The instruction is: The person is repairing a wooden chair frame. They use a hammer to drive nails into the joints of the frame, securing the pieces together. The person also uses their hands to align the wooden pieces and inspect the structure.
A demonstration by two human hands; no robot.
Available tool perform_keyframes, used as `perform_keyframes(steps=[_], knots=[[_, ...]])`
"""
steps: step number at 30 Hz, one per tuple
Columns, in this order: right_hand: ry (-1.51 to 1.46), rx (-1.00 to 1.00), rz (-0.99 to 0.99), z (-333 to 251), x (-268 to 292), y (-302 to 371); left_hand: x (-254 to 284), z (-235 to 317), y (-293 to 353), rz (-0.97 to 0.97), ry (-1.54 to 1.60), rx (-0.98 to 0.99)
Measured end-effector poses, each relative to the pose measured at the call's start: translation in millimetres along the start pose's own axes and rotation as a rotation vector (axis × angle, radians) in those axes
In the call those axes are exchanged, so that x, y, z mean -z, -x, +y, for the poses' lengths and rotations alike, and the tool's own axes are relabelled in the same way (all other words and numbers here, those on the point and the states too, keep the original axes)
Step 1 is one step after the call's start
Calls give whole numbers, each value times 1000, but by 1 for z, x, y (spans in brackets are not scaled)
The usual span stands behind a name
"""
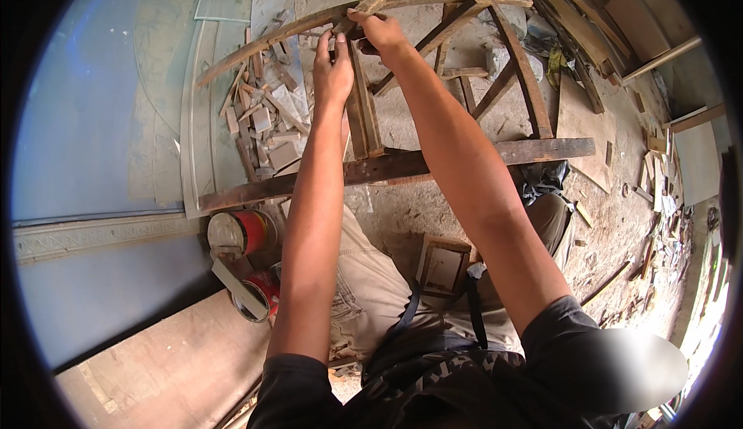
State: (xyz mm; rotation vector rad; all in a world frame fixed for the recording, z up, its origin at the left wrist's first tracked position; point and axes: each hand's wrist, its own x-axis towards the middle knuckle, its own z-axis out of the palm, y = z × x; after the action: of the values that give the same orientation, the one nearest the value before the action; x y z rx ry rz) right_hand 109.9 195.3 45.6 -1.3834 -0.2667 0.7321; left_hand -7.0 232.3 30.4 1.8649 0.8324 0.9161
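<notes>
A wooden frame (505, 38) of brown, worn timber stretches across the floor in front of me, with a long upper rail, a thick lower beam (542, 150) and several uprights and slanted braces. A short, light strip of wood (374, 3) lies slantwise against the upper rail, near the top of a paired upright (361, 119). My right hand (381, 36) is closed around this strip, its fingers curled beneath. Just left of it, my left hand (333, 73) pinches at the strip's lower end with thumb and forefinger. The exact contact of both hands' fingertips is partly hidden.
Offcuts of wood (271, 123) are heaped behind the frame's left part. Two red cans (254, 230) stand left of my legs, a flat stick (238, 288) across one. A small wooden box (443, 266) sits between my knees. Boards (635, 23) lean at the far right.
</notes>
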Motion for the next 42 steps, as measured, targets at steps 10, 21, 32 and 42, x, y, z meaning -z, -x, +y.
perform_keyframes(steps=[10,21,32,42], knots=[[-9,20,10,4,-1,-6,3,6,0,-95,7,97],[19,25,17,4,-2,-5,5,10,3,-104,40,123],[14,15,7,0,-2,0,6,11,5,-112,77,130],[21,33,-11,0,-3,2,7,8,3,-104,53,105]])
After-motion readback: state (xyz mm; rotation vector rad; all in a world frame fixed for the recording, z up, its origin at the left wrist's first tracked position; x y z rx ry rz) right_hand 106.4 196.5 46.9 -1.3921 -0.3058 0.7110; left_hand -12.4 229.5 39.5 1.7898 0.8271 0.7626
